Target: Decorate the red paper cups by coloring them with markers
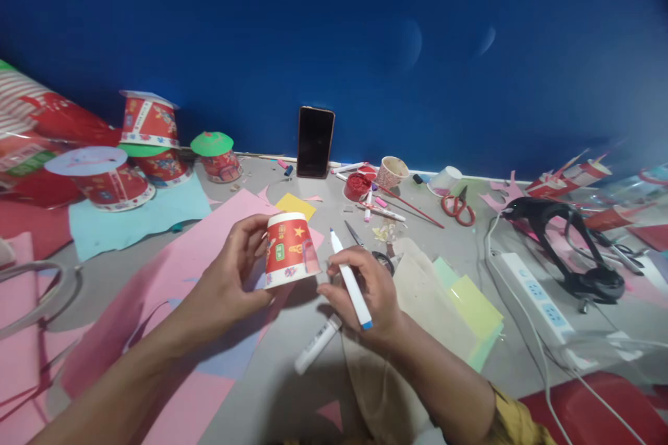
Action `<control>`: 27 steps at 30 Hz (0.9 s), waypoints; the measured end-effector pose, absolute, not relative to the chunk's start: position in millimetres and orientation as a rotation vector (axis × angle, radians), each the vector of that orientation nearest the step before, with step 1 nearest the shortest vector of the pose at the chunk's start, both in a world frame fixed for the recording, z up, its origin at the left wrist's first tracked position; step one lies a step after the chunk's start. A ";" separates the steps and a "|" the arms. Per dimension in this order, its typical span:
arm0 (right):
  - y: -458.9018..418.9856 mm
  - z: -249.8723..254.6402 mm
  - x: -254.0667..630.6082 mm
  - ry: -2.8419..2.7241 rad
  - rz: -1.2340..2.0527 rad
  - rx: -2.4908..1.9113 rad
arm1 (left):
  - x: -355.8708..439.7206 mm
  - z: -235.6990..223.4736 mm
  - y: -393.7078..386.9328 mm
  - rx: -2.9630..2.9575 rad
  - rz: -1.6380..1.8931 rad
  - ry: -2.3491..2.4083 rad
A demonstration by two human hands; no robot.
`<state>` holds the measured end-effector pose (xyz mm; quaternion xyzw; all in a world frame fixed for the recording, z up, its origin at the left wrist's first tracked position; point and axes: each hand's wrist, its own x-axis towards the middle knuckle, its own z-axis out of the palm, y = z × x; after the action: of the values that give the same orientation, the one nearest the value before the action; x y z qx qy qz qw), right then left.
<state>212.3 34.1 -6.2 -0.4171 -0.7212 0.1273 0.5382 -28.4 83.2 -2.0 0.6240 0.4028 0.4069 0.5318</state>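
Observation:
My left hand (241, 264) is closed around the left side of a red printed paper cup (290, 250), held upside down above the table. In my right hand (368, 292) is a white marker (351, 285) with a blue end; its uncapped blue tip points up and away from me, just right of the cup and apart from it. Below the cup, a white glue stick or similar capped tube (317, 345) lies on the table. Pink paper sheets (198, 403) spread out under my left arm, and a beige cloth or bag (417, 299) lies beneath my right forearm.
A phone (316, 142) leans on the blue wall. Paper-topped red cups (151, 118) stand at the left. Red-handled scissors (459, 208), loose markers and a patterned cup (392, 172) lie behind. At the right are a power strip (532, 292), cables and a black headset-like frame (568, 257).

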 end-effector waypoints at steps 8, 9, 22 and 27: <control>38.5 -7.6 207.6 -1.700 0.215 -0.974 | -27.9 -8.2 80.2 1.421 0.920 0.900; 38.6 -7.5 207.6 -1.704 0.211 -0.971 | -29.0 -9.9 80.4 1.438 0.918 0.897; 38.7 -10.9 210.6 -1.750 0.182 -1.010 | -31.6 -2.8 79.7 1.418 0.968 0.964; 39.7 -13.8 212.1 -1.761 0.145 -0.992 | -25.3 10.1 78.2 1.527 0.916 1.053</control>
<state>212.1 39.7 -13.8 -0.4154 -0.7374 0.0607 0.5292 -25.3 78.2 10.1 0.6345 0.4376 0.3804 0.5111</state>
